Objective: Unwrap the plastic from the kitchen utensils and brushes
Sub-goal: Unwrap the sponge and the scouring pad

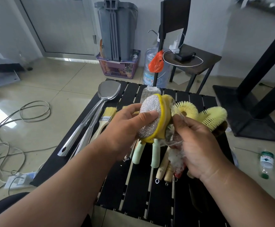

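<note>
Unwrapping is looking partway done — left hand [127, 126] is gripping the scrubber [151, 117] above the tabletop [133, 190], right hand [197, 145] is pinching loosened plastic [176, 154] — spatulas [100, 102] are lying bare, bundled brushes [212, 116] remaining.

The left hand [125, 126] hides most of the paintbrush [106, 119] handle at centre frame. The right hand [197, 145] covers the wooden handles' [163, 167] upper parts. At upper right, the frame edge cuts off a blurred dark table leg [264, 63].
</note>
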